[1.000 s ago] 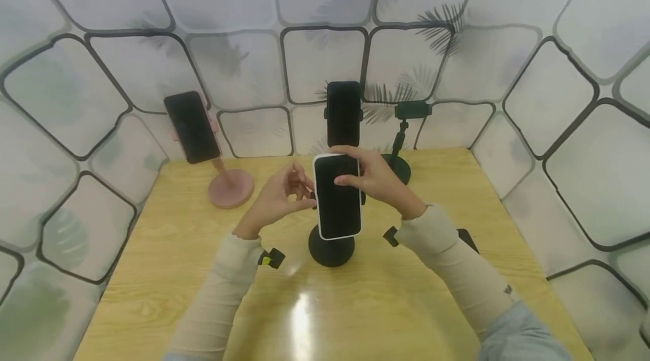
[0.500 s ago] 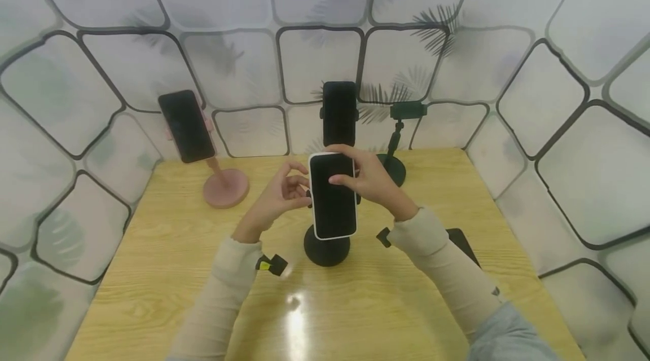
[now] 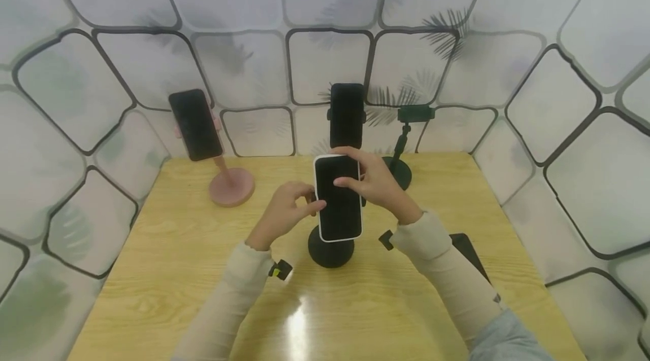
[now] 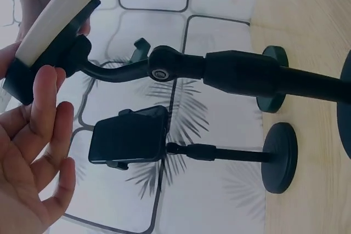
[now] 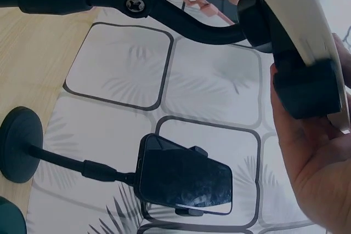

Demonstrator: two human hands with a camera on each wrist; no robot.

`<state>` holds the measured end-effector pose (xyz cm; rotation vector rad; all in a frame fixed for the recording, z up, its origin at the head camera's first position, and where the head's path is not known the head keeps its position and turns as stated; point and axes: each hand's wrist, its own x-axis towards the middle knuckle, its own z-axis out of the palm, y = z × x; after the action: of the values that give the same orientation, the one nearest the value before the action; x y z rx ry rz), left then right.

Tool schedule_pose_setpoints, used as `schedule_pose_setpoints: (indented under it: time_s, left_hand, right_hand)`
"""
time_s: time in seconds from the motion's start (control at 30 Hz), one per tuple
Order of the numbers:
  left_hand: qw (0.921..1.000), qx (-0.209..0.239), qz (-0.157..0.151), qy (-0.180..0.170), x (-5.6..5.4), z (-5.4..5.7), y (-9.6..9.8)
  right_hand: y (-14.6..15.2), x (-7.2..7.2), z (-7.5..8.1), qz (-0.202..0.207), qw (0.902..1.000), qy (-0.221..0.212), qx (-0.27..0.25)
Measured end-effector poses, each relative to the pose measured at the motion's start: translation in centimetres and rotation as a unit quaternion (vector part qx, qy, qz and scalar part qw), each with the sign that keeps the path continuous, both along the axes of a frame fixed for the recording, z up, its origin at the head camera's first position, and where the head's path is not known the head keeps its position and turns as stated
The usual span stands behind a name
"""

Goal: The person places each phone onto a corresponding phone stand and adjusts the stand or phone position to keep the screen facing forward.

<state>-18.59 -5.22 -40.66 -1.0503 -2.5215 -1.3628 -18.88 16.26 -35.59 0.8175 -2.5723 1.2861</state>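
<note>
A white-edged phone with a dark screen sits in the clamp of a black phone stand, whose round base rests on the table. My right hand grips the phone's upper right side, thumb across the screen and fingers behind. At the opposite edge, my left hand pinches phone and clamp together, its thumb over the front edge. In the left wrist view its fingertips touch the clamp's end, while the other fingers curl loosely. How far the clamp is spread behind the phone is partly hidden.
Behind stands another black holder with a phone. A pink stand bearing a dark phone is at back left. To the back right is a dark green stand without a phone. A flat dark object lies beside my right forearm.
My left hand has closed in on the phone's left edge, its thumb moving onto the front. The right hand keeps its hold, and the phone stays almost in place.
</note>
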Motion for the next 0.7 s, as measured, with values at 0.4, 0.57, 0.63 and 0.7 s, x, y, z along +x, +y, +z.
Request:
schedule_pose_setpoints:
  time_s: [0.4, 0.57, 0.63, 0.7]
  left_hand:
    - [0.9738, 0.062, -0.125, -0.179, -0.2, -2.8, -1.1]
    - [0.9659, 0.067, -0.161, -0.191, 0.1, -4.5, -0.7]
    - [0.9657, 0.071, -0.154, -0.197, 0.3, -4.9, -0.3]
    - [0.9671, 0.074, -0.141, -0.198, 0.7, -5.3, 0.5]
  right_hand:
    - [-1.3, -1.1, -1.7, 0.042, 0.9964, -0.01, -0.074]
    - [-1.6, -0.3, -2.4, -0.004, 0.9952, -0.011, -0.097]
    - [-1.6, 0.4, -2.5, -0.025, 0.9953, 0.0, -0.094]
    - [-1.1, 1.3, -2.7, -0.056, 0.9949, 0.02, -0.082]
